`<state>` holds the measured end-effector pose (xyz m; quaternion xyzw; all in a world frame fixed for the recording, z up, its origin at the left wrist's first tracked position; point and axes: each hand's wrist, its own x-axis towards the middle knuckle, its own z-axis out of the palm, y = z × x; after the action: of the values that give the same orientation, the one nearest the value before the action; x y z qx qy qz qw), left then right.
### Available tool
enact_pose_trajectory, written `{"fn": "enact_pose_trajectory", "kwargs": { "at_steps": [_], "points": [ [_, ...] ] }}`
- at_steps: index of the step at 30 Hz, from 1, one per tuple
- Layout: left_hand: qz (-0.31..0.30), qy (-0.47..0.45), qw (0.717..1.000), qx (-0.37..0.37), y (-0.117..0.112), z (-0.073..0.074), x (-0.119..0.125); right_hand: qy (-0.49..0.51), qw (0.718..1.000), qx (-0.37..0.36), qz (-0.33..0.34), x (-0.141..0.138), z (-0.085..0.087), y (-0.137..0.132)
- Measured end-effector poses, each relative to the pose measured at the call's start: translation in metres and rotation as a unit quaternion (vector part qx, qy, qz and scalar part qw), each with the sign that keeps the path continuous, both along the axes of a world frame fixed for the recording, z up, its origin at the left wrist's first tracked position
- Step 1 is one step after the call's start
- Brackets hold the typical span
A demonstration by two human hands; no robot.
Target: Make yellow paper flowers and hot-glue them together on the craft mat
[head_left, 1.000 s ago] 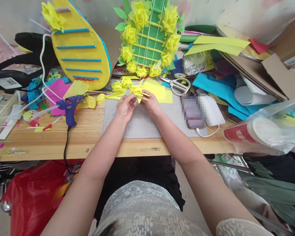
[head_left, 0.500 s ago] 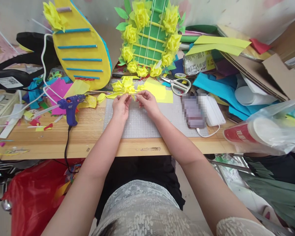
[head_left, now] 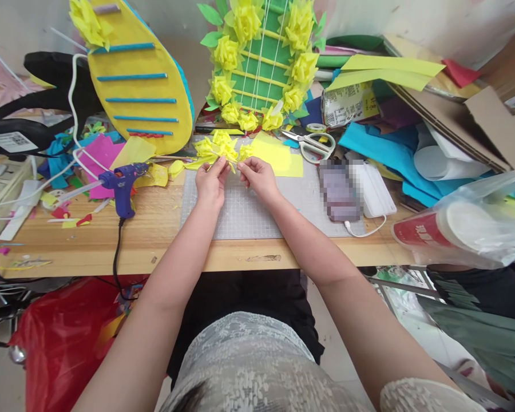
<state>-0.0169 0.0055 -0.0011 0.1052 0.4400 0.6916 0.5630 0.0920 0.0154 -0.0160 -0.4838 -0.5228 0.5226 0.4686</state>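
Note:
My left hand (head_left: 212, 183) is closed in a pinch on a small strip of yellow paper (head_left: 232, 166) above the grey cutting mat (head_left: 249, 217). Just to the right, my right hand (head_left: 260, 176) is also pinched, its fingertips close to the strip's other side; whatever lies between them is too small to make out. Yellow paper flowers (head_left: 217, 144) lie right behind my hands. Flat yellow paper sheets (head_left: 278, 157) rest beyond my right hand, on the mat's back part.
A purple glue gun (head_left: 124, 186) stands at left. Scissors (head_left: 313, 143), a phone (head_left: 341, 191) and a white power bank (head_left: 372, 189) lie to the right, near a bagged cup (head_left: 429, 229). Behind stand a yellow board with blue bars (head_left: 141, 88) and a green flower-edged board (head_left: 257, 86).
My hands stay almost in place, the fingers shifting slightly around the yellow strip. The whole view has tilted a little; the objects on the table have not moved.

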Motion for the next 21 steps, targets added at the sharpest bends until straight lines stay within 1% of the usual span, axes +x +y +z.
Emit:
{"fn": "enact_pose_trajectory", "kwargs": {
  "at_steps": [7,14,21],
  "points": [
    [-0.008,0.005,1.000,0.000,-0.0013,0.0031,0.0002,-0.036,0.999,0.017,0.008,0.0048,0.0023,0.0018],
    [0.001,-0.002,1.000,0.000,-0.0014,0.0048,0.0008,-0.082,0.996,0.043,0.006,0.0058,0.0012,0.0028],
    [0.009,0.014,1.000,-0.003,-0.0017,0.0030,0.0005,-0.145,0.984,0.106,-0.008,0.0056,0.0070,-0.0052]
  ]
}}
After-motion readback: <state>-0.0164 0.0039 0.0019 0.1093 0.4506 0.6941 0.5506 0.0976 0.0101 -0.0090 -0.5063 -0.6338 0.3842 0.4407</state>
